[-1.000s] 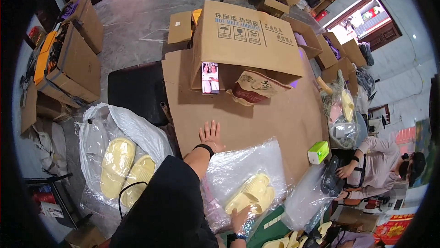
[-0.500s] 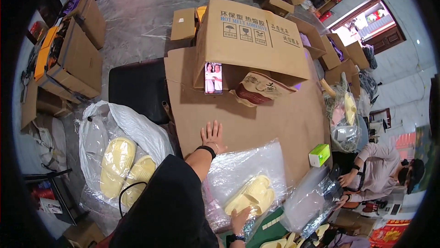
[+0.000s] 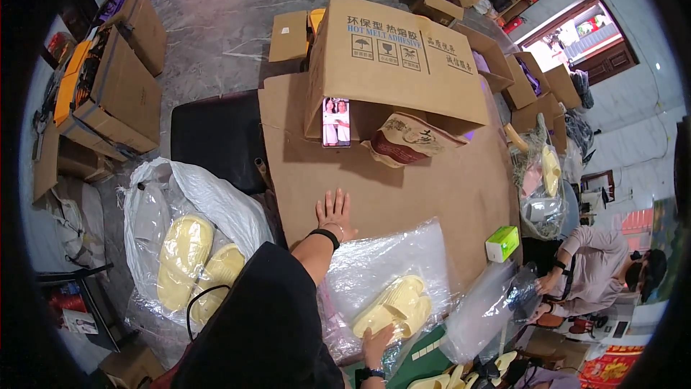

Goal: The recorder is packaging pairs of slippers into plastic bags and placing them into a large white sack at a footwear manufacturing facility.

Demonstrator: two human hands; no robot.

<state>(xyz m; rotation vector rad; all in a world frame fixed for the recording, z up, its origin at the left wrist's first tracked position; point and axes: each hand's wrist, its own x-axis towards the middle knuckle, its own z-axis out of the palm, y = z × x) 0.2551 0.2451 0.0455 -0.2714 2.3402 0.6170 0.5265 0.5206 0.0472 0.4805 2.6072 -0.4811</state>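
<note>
My left hand (image 3: 335,218) lies flat on the brown cardboard sheet (image 3: 453,202) with its fingers spread, holding nothing. A black band circles its wrist. A pair of pale yellow slippers (image 3: 404,302), one against the other, rests on a clear plastic bag (image 3: 403,249) at the near edge of the cardboard. From the near side, my right hand (image 3: 377,347) grips the slippers at their lower end; some of its fingers are hidden. Over a green surface (image 3: 430,354), more slippers (image 3: 453,378) show at the bottom edge.
A large carton (image 3: 403,58) stands at the far side, with a phone (image 3: 335,123) and a paper bag (image 3: 410,141) at its front. At left, a white sack (image 3: 245,209) holds bagged slippers. To the right are a green tissue pack (image 3: 502,243) and a co-worker (image 3: 597,267) handling clear plastic bags (image 3: 479,317).
The co-worker's hands and the plastic bags at right have shifted slightly. My two hands and the yellow slippers stay where they were.
</note>
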